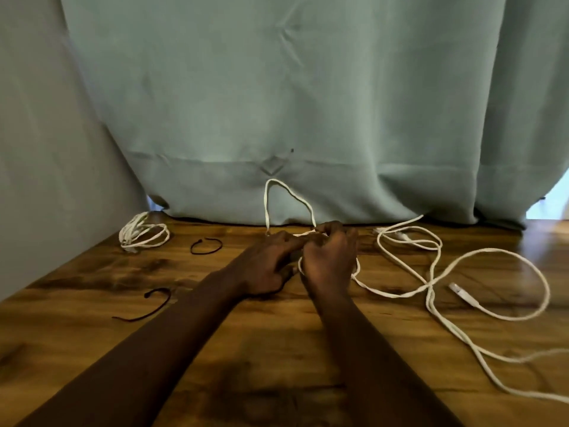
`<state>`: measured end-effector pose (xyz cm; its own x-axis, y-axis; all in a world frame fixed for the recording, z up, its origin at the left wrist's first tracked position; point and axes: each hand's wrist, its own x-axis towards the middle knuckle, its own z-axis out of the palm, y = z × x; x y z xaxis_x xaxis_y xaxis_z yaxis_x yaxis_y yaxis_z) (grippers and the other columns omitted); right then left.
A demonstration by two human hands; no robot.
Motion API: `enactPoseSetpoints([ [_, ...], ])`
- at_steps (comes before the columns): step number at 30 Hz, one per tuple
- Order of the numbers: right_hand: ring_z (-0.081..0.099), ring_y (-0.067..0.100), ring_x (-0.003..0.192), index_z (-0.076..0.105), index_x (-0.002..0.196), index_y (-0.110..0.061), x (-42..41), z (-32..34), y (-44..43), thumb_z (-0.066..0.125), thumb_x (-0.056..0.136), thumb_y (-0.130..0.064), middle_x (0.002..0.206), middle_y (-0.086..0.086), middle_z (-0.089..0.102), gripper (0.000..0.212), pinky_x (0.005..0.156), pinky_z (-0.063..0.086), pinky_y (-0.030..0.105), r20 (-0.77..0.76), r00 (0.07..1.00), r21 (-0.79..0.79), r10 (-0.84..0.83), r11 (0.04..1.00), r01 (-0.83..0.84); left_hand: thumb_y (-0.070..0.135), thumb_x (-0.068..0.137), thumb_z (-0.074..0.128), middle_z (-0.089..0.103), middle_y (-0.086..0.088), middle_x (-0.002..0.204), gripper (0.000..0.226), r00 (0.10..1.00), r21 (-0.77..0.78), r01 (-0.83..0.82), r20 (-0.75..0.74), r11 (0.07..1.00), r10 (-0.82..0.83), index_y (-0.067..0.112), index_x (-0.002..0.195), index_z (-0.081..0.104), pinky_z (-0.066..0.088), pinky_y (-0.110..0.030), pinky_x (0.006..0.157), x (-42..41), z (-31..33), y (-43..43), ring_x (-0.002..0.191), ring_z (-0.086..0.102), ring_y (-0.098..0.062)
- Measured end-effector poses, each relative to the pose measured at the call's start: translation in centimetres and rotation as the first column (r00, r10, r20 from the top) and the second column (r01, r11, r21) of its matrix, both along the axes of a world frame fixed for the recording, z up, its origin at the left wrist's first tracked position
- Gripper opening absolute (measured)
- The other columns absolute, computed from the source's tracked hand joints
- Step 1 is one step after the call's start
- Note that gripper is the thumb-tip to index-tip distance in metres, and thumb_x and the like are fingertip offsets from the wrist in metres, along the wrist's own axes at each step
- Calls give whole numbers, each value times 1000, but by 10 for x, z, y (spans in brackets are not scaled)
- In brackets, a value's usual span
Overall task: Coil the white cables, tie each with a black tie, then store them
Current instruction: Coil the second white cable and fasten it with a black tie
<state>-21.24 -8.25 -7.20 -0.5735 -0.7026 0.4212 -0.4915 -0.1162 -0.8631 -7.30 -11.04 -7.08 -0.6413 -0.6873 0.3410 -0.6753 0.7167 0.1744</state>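
Observation:
My left hand (271,263) and my right hand (331,257) meet at the middle of the wooden table (92,303), both closed on a white cable (289,192) whose loop stands up behind my fingers. The same cable trails right in loose loops (492,254) across the table, with a plug end (462,292) lying near them. A coiled white cable (143,232) rests at the back left. Two black ties lie loose: one curved tie (206,245) next to that coil, another (154,303) nearer the front left.
A pale green curtain (277,103) hangs behind the table's back edge. A grey wall (37,149) stands at the left. More cable runs off toward the right front edge (508,362).

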Motion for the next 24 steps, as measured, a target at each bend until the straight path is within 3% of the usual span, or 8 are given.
enactPoseSetpoints([
  [5, 56, 35, 110, 68, 92, -10, -4, -1, -10, 56, 99, -26, 110, 16, 61, 21, 91, 41, 38, 20, 1000, -81, 3, 997, -1, 41, 98, 63, 55, 5, 132, 29, 999, -152, 45, 35, 987, -41, 29, 124, 65, 47, -38, 97, 3, 3, -1, 122, 50, -17],
  [8, 59, 36, 104, 68, 91, -9, -8, -2, -12, 49, 105, -38, 103, 16, 64, 37, 87, 43, 38, -53, 998, -90, 41, 995, -45, 38, 102, 56, 60, 8, 107, 9, 981, -87, 14, -189, 996, -31, 30, 105, 60, 45, -36, 83, 20, 6, -3, 105, 57, -14],
  [10, 58, 33, 109, 69, 102, -12, -6, -1, -11, 43, 106, -48, 110, 14, 64, 45, 92, 44, 40, -167, 984, -49, 53, 997, -62, 35, 107, 50, 66, 6, 91, 13, 836, 97, 52, -549, 994, 10, 28, 98, 57, 51, -38, 73, 25, 10, 0, 85, 66, -18],
  [12, 52, 28, 120, 65, 117, -17, 4, 3, -5, 39, 105, -53, 123, 9, 59, 46, 101, 42, 41, -288, 956, -35, 47, 998, -59, 31, 109, 48, 67, -1, 76, 17, 585, 177, 103, -807, 979, 84, 24, 96, 57, 59, -53, 64, 28, 17, 2, 68, 67, -34],
  [16, 50, 20, 116, 59, 120, -23, 31, 15, 10, 43, 103, -50, 121, 2, 53, 36, 96, 43, 39, -428, 903, -259, -24, 961, -97, 26, 105, 58, 63, -1, 61, 16, 297, 146, -37, -943, 989, 151, 19, 91, 60, 53, -43, 49, 31, 31, 0, 48, 58, -20],
  [19, 65, 11, 93, 66, 103, -25, 50, 14, 16, 46, 102, -53, 97, -7, 68, 35, 80, 52, 39, -289, 906, -197, 308, 907, -371, 25, 97, 71, 66, -3, 65, 18, 194, 117, -64, -973, 991, 127, 14, 85, 64, 50, -30, 53, 30, 34, -1, 50, 61, -14],
  [21, 71, 9, 98, 69, 114, -25, 63, 8, 20, 48, 102, -55, 103, -5, 75, 38, 85, 57, 40, -82, 837, -124, 542, 827, -548, 24, 91, 78, 68, -4, 66, 19, 217, 129, -34, -967, 991, 133, 13, 80, 67, 50, -30, 56, 28, 35, -1, 55, 62, -12],
  [24, 73, 22, 86, 65, 123, -18, 70, 7, 22, 50, 108, -26, 98, 7, 76, 23, 77, 58, 45, 205, 752, -169, 627, 779, -604, 23, 87, 82, 71, -4, 66, 19, 319, 116, 49, -943, 992, 94, 10, 79, 70, 55, -34, 57, 34, 38, 4, 58, 67, -16],
])
